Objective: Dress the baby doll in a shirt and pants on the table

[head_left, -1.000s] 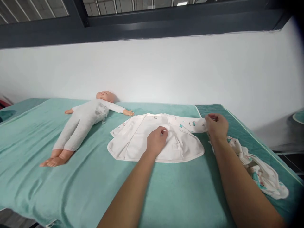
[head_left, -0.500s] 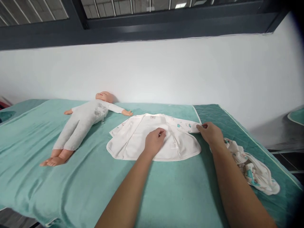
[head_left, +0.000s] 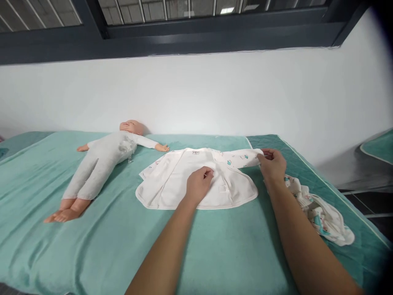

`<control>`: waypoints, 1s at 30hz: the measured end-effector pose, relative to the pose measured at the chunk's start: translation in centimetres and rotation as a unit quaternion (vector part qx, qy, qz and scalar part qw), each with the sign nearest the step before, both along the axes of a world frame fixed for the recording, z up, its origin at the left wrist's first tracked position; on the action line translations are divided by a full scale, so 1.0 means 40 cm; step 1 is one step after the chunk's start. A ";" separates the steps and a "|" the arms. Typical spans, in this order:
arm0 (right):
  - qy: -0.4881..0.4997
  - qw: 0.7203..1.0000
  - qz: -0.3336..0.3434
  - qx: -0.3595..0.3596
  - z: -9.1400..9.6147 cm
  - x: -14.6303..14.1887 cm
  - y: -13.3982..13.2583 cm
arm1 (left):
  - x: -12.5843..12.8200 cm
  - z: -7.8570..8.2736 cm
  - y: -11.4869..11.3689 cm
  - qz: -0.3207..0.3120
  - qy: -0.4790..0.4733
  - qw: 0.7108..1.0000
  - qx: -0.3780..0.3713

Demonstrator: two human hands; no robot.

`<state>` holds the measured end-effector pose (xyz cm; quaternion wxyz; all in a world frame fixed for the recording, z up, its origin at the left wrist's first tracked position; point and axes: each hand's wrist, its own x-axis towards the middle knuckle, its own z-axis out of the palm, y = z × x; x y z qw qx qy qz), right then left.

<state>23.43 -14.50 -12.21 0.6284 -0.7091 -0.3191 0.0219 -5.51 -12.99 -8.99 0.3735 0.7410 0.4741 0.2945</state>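
A white baby jacket [head_left: 178, 192] lies spread open, inside up, on the green bed cover [head_left: 230, 250]. Its right-hand sleeve, with small teal prints, is stretched out to the side. My right hand [head_left: 273, 167] pinches the cuff end of that sleeve between thumb and fingers. Over the middle of the jacket, my left hand [head_left: 199, 184] is curled closed with no cloth visible in it. To the left, a baby doll [head_left: 102, 157] in a whitish cloth body lies on its back, its outstretched hand close to the jacket's left shoulder.
Crumpled printed baby clothing [head_left: 325, 217] lies right of my right forearm on the darker green mat [head_left: 353, 250]. A white wall [head_left: 199, 94] rises behind the bed, under a dark window frame [head_left: 215, 35]. Another green surface [head_left: 380, 147] juts in at far right.
My right hand has moved slightly away towards the wall, lifting and straightening the sleeve. My left hand keeps its place over the jacket. The view has shifted a little.
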 end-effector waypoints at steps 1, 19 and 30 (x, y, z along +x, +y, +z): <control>-0.010 1.000 -0.007 0.016 -0.002 0.001 0.007 | 0.000 0.000 -0.001 0.000 0.001 1.000 0.000; -0.002 0.996 0.066 -0.060 -0.033 -0.001 0.025 | -0.003 0.001 -0.011 -0.012 0.009 1.000 0.013; -0.211 0.971 0.004 -0.113 0.000 -0.043 0.001 | 0.000 -0.003 -0.010 -0.009 0.019 1.000 0.021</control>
